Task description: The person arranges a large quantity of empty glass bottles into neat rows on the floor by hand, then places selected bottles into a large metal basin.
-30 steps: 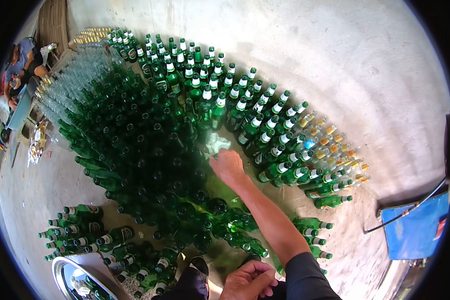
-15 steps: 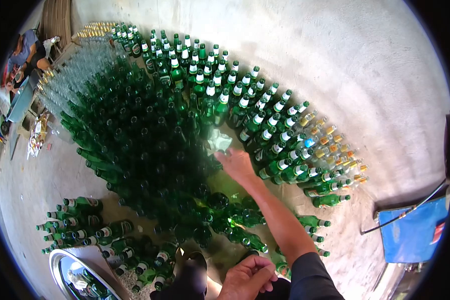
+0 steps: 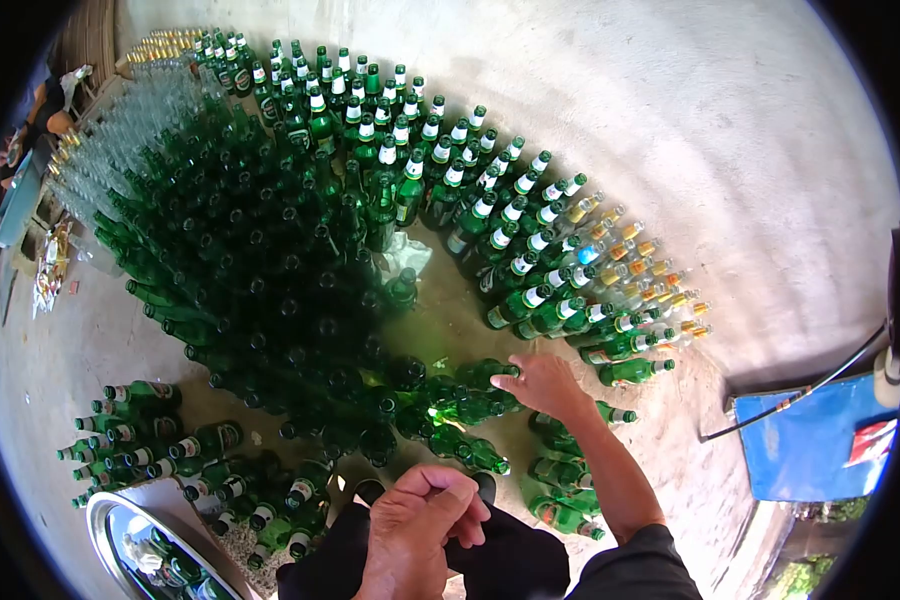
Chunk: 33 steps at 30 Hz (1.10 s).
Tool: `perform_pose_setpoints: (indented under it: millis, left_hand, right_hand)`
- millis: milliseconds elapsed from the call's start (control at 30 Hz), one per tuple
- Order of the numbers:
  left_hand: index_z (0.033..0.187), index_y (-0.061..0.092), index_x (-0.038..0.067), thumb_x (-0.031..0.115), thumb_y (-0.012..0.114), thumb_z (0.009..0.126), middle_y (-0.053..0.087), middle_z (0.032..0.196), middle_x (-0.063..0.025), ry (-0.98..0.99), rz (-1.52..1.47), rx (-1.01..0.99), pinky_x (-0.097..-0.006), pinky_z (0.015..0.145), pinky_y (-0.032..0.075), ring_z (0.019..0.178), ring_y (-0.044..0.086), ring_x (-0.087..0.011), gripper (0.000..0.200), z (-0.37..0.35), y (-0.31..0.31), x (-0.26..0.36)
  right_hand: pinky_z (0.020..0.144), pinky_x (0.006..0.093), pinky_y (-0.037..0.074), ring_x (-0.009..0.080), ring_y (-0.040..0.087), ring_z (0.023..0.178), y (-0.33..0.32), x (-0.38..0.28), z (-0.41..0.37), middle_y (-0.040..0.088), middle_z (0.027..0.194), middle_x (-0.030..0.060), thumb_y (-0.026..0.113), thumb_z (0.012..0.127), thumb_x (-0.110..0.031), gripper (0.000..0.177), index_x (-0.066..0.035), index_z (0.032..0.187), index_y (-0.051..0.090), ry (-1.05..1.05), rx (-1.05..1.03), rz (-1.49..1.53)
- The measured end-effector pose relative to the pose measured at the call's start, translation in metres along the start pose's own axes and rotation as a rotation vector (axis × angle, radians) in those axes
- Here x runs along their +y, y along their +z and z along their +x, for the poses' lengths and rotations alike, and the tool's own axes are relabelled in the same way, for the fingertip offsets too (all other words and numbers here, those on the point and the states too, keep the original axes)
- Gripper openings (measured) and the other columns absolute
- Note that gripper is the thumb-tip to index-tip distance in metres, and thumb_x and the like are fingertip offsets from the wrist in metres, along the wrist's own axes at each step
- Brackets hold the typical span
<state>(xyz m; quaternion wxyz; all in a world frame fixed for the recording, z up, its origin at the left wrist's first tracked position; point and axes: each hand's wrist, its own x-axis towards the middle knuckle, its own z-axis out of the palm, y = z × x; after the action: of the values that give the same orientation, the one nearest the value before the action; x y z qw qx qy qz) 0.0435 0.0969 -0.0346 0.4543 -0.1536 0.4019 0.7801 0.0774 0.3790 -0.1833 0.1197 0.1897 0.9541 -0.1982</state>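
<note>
My right hand [image 3: 545, 385] reaches out to the right of the dense crowd of bottles. Its thumb and fingers close round the neck of a green glass bottle [image 3: 482, 374], at the edge of a small group. My left hand [image 3: 422, 515] is raised in front of my lap, its fingers curled in and nothing showing in them. Further off, a single green bottle [image 3: 401, 289] stands in front of a crumpled white sheet [image 3: 406, 256] on the floor. Dark green bottles [image 3: 260, 250] without visible labels are packed closely to the left.
Green bottles with white neck labels [image 3: 450, 180] line the wall, with clear, gold-topped bottles [image 3: 635, 250] at the right end. A metal-rimmed basin [image 3: 105, 510] holds bottles at lower left. A blue panel [image 3: 815, 440] stands at right. Another person [image 3: 45, 110] is at far left.
My right hand has left the spot by the white sheet, where a green bottle now stands, and come nearer to another green bottle. My left hand has risen. The view has shifted.
</note>
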Motion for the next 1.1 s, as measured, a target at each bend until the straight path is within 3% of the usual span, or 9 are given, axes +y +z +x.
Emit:
perform_pose_setpoints:
  millis: [200, 300, 400, 700, 733, 800, 933, 1100]
  left_hand:
    - [0.093, 0.062, 0.006, 0.013, 0.061, 0.097, 0.065, 0.078, -0.0072, -0.060, 0.052, -0.007, -0.0231, 0.054, 0.045, 0.060, 0.058, -0.0111, 0.009, -0.007, 0.004, -0.004]
    - [0.093, 0.062, 0.006, 0.013, 0.061, 0.098, 0.064, 0.078, -0.0064, -0.087, 0.031, -0.037, -0.0231, 0.055, 0.046, 0.060, 0.058, -0.0106, 0.009, -0.008, 0.005, -0.008]
    - [0.093, 0.062, 0.005, 0.013, 0.060, 0.098, 0.065, 0.078, -0.0059, -0.115, 0.057, -0.049, -0.0230, 0.055, 0.046, 0.060, 0.057, -0.0105, 0.009, -0.007, 0.005, -0.010]
    - [0.094, 0.062, 0.006, 0.013, 0.060, 0.098, 0.065, 0.078, -0.0052, -0.162, 0.018, -0.060, -0.0220, 0.056, 0.046, 0.061, 0.057, -0.0102, 0.008, 0.004, 0.004, -0.020]
    - [0.094, 0.062, 0.006, 0.013, 0.060, 0.098, 0.065, 0.078, -0.0052, -0.159, 0.021, -0.060, -0.0220, 0.056, 0.046, 0.061, 0.057, -0.0102, 0.008, 0.005, 0.005, -0.019]
    - [0.094, 0.062, 0.006, 0.013, 0.061, 0.098, 0.065, 0.078, -0.0049, -0.184, 0.031, -0.055, -0.0219, 0.056, 0.046, 0.060, 0.057, -0.0101, 0.008, 0.007, 0.007, -0.016]
    - [0.095, 0.062, 0.006, 0.014, 0.061, 0.097, 0.065, 0.078, -0.0046, -0.238, 0.040, -0.028, -0.0218, 0.056, 0.046, 0.060, 0.057, -0.0100, 0.008, 0.014, 0.007, -0.017]
    - [0.097, 0.062, 0.007, 0.015, 0.062, 0.097, 0.065, 0.078, -0.0041, -0.245, 0.013, -0.043, -0.0212, 0.056, 0.046, 0.061, 0.058, -0.0094, 0.008, 0.021, 0.002, -0.019]
  right_hand:
    - [0.071, 0.0531, 0.051, 0.0465, 0.064, 0.073, 0.041, 0.016, 0.011, 0.063, 0.072, 0.0282, 0.068, 0.088, -0.027, 0.034, 0.007, 0.090, 0.067, -0.010, 0.129, 0.008]
    - [0.071, 0.0537, 0.052, 0.0467, 0.065, 0.076, 0.036, 0.008, 0.013, 0.065, 0.077, 0.0287, 0.066, 0.087, -0.025, 0.031, 0.006, 0.085, 0.063, 0.006, 0.140, 0.014]
    - [0.070, 0.0526, 0.052, 0.0464, 0.065, 0.074, 0.019, -0.006, 0.024, 0.065, 0.076, 0.0283, 0.068, 0.085, -0.023, 0.030, 0.006, 0.082, 0.062, 0.061, 0.234, 0.044]
    - [0.073, 0.0523, 0.053, 0.0453, 0.066, 0.077, 0.000, -0.042, 0.126, 0.067, 0.081, 0.0267, 0.070, 0.083, -0.027, 0.032, 0.004, 0.083, 0.064, -0.056, 0.491, 0.103]
    - [0.073, 0.0523, 0.053, 0.0453, 0.066, 0.077, -0.001, -0.049, 0.137, 0.067, 0.081, 0.0267, 0.070, 0.083, -0.027, 0.032, 0.004, 0.083, 0.064, -0.058, 0.494, 0.105]
    - [0.078, 0.0494, 0.054, 0.0431, 0.068, 0.079, -0.004, -0.063, 0.159, 0.069, 0.081, 0.0261, 0.070, 0.084, -0.027, 0.037, 0.007, 0.099, 0.068, -0.041, 0.452, 0.112]
    - [0.078, 0.0500, 0.054, 0.0438, 0.067, 0.082, 0.007, -0.081, 0.207, 0.068, 0.081, 0.0270, 0.069, 0.085, -0.029, 0.037, 0.006, 0.098, 0.068, -0.060, 0.490, 0.158]
    - [0.079, 0.0504, 0.054, 0.0446, 0.067, 0.083, 0.028, -0.102, 0.252, 0.068, 0.085, 0.0272, 0.068, 0.085, -0.030, 0.034, 0.004, 0.091, 0.067, -0.107, 0.377, 0.221]
